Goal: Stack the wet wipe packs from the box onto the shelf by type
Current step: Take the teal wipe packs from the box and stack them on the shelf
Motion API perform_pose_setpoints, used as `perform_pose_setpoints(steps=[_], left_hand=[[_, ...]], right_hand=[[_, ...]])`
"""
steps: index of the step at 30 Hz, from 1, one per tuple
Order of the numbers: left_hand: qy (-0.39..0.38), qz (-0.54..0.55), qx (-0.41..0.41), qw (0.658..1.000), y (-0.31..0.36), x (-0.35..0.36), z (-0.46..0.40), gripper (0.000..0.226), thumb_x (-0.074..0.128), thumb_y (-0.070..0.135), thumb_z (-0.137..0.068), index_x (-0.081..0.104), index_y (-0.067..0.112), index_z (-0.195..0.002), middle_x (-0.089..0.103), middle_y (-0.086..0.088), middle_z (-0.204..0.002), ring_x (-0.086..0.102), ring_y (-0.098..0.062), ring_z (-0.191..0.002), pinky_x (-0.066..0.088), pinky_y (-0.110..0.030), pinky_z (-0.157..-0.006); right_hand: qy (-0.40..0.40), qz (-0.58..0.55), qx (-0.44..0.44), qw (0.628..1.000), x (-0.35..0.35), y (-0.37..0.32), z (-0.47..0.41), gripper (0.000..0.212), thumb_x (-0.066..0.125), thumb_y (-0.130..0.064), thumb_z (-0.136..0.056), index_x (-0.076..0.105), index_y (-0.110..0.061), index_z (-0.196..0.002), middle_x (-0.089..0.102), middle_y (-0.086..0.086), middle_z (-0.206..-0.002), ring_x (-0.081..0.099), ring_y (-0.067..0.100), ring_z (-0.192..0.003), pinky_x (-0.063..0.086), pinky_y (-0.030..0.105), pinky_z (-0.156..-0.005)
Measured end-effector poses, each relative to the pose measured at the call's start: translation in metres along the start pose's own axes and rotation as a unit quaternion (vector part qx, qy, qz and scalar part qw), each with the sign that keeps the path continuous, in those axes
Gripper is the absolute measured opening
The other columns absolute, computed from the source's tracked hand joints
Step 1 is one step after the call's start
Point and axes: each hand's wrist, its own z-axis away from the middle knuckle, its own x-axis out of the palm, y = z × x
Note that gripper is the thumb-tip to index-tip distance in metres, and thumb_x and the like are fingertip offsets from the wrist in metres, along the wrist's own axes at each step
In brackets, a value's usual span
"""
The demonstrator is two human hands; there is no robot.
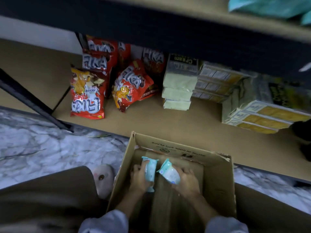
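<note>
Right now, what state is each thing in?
Box: open, on the floor.
Left hand: grips left pack inside the box.
Right hand: grips right pack inside the box.
Snack bags: leaning on the bottom shelf.
Cracker packs: stacked on that shelf.

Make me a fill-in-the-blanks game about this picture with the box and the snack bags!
1. Each of the hands, left and right, holds one pale blue ____ pack.
2. Both hands are inside the cardboard ____.
3. The snack bags on the shelf are mostly ____ in colour.

Missing words: wet wipe; box; red
</note>
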Motion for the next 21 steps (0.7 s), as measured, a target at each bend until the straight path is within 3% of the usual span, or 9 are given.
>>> perform_pose_setpoints(steps=[3,6,9,12,15,18,21], left_hand=[[0.019,0.012,0.033,0.999,0.031,-0.021,0.029,0.087,0.073,0.018,-0.072,0.024,0.035,-0.142,0.032,-0.006,-0.128,0.035,-0.031,-0.122,0.029,-0.032,-0.104],[0.055,0.028,0.084,0.995,0.065,-0.05,0.06,0.085,0.072,0.017,-0.072,0.026,0.034,-0.142,0.032,-0.007,-0.128,0.032,-0.032,-0.124,0.026,-0.031,-0.105],[0.099,0.042,0.139,0.984,0.099,-0.081,0.091,0.085,0.075,0.015,-0.07,0.03,0.035,-0.14,0.036,-0.008,-0.125,0.037,-0.03,-0.121,0.029,-0.031,-0.103],[0.133,0.067,0.217,0.965,0.133,-0.11,0.127,0.085,0.078,0.013,-0.068,0.035,0.033,-0.138,0.037,-0.007,-0.121,0.04,-0.027,-0.116,0.033,-0.029,-0.1],[0.166,0.089,0.293,0.937,0.164,-0.136,0.164,0.082,0.079,0.013,-0.067,0.039,0.034,-0.136,0.037,-0.001,-0.12,0.037,-0.02,-0.116,0.034,-0.03,-0.102],[0.198,0.097,0.368,0.903,0.19,-0.16,0.199,0.082,0.08,0.014,-0.068,0.039,0.036,-0.134,0.034,0.005,-0.115,0.036,-0.018,-0.115,0.036,-0.032,-0.102],[0.233,0.092,0.438,0.863,0.216,-0.186,0.228,0.082,0.079,0.016,-0.068,0.036,0.04,-0.134,0.035,0.005,-0.116,0.038,-0.016,-0.113,0.036,-0.029,-0.101]], right_hand=[[0.051,-0.013,-0.01,0.999,-0.034,-0.008,0.033,0.077,0.056,-0.051,-0.071,0.036,-0.029,-0.142,0.051,0.008,-0.13,0.045,0.029,-0.119,0.034,0.033,-0.102],[0.192,-0.061,-0.028,0.979,-0.071,-0.012,0.06,0.075,0.053,-0.05,-0.052,0.063,-0.02,-0.12,0.064,0.012,-0.091,0.06,0.036,-0.084,0.052,0.04,-0.079],[0.244,-0.078,-0.037,0.966,-0.116,-0.02,0.092,0.079,0.051,-0.051,-0.053,0.059,-0.021,-0.125,0.062,0.013,-0.098,0.056,0.035,-0.091,0.046,0.039,-0.082],[0.32,-0.109,-0.053,0.939,-0.159,-0.024,0.126,0.072,0.064,-0.041,-0.056,0.06,-0.018,-0.123,0.056,0.013,-0.091,0.053,0.036,-0.085,0.046,0.04,-0.073],[0.382,-0.139,-0.08,0.91,-0.199,-0.03,0.16,0.07,0.066,-0.043,-0.064,0.054,-0.022,-0.129,0.048,0.003,-0.093,0.044,0.02,-0.09,0.039,0.03,-0.071],[0.474,-0.153,-0.113,0.86,-0.236,-0.034,0.189,0.07,0.053,-0.053,-0.066,0.055,-0.02,-0.128,0.043,-0.003,-0.092,0.033,0.005,-0.086,0.034,0.023,-0.07],[0.551,-0.155,-0.142,0.808,-0.274,-0.038,0.21,0.066,0.057,-0.048,-0.068,0.055,-0.02,-0.128,0.049,0.001,-0.092,0.04,0.01,-0.086,0.036,0.02,-0.072]])
